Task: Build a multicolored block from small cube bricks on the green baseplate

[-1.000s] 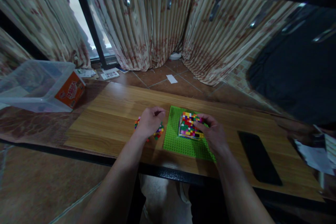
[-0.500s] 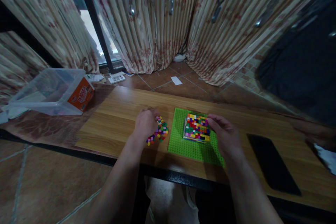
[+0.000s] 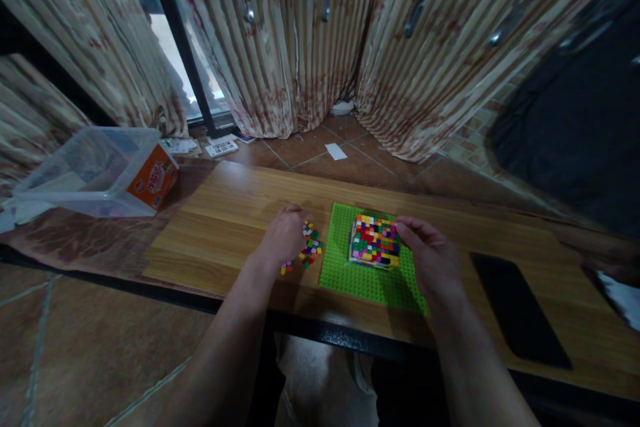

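Observation:
A low block of small multicoloured toy bricks (image 3: pixel 374 240) stands on a green studded baseplate (image 3: pixel 345 283). At its far right corner, my right hand (image 3: pixel 433 253) has thumb and forefinger closed in a pinch against the top edge; what lies between the tips is too small to tell. To the left of the baseplate, a loose heap of toy bricks (image 3: pixel 313 247) is spread on the wooden table. My left hand (image 3: pixel 285 237) is curled over the heap's left side, its fingertips pointing down and hidden behind the knuckles.
The wooden tabletop (image 3: pixel 220 213) bears a flat black slab (image 3: pixel 520 310) on the right. A clear plastic bin (image 3: pixel 95 200) with an orange label sits at the far left. Striped curtains (image 3: pixel 310 67) hang beyond the table, and a white paper (image 3: pixel 335 151) lies on the tiled floor.
My left hand has shifted slightly right over the loose bricks, covering more of them. My right hand stays at the block's corner with little movement.

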Action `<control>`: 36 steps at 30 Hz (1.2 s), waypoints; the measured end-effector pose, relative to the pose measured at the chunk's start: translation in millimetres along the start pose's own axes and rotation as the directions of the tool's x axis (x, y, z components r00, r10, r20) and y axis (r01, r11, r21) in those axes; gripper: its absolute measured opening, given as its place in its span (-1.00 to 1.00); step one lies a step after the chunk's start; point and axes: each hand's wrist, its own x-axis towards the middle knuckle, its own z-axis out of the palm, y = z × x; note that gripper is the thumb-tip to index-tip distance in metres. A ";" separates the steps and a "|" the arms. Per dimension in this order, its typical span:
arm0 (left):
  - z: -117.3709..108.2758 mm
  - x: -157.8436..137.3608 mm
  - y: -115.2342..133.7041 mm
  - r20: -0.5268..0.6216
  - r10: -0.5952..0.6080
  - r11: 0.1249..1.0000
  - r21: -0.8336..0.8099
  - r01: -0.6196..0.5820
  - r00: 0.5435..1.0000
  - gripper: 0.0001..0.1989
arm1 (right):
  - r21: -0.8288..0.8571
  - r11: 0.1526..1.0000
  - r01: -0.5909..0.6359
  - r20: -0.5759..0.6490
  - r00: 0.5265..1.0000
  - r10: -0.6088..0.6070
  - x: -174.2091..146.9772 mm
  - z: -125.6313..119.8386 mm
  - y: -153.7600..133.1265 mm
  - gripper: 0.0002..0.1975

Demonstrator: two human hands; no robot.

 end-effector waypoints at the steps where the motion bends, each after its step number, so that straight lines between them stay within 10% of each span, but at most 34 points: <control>1: 0.7 0.2 0.0 0.001 -0.007 1.000 0.009 0.007 1.000 -0.54 | -0.006 1.000 0.004 0.000 1.000 -0.004 -0.1 0.0 0.1 -0.73; 14: -1.1 0.3 2.2 -0.025 -0.069 0.998 0.004 0.069 0.997 -0.72 | 0.023 1.000 -0.009 -0.008 1.000 0.009 -0.5 0.2 -1.8 -0.79; 19: -7.1 1.5 -2.0 -0.091 -0.072 0.968 -0.248 0.047 0.993 -0.81 | 0.007 0.999 0.036 -0.074 0.997 -0.035 1.4 0.1 -3.0 -0.80; 26: -8.8 1.3 16.0 -0.028 -0.078 0.429 -0.903 0.009 0.997 -0.96 | -0.135 0.923 0.361 0.016 0.932 -0.362 -19.7 16.9 -14.4 -0.84; 31: 0.2 -3.9 45.7 0.126 0.082 0.060 -0.991 0.121 0.989 -0.83 | -0.150 0.819 0.554 0.365 0.801 -0.475 -39.6 36.3 -30.0 -0.77; 36: 4.2 -7.4 60.0 0.241 0.191 -0.100 -0.959 0.263 0.951 -0.73 | -0.128 0.818 0.561 0.406 0.782 -0.473 -36.4 34.8 -30.5 -0.80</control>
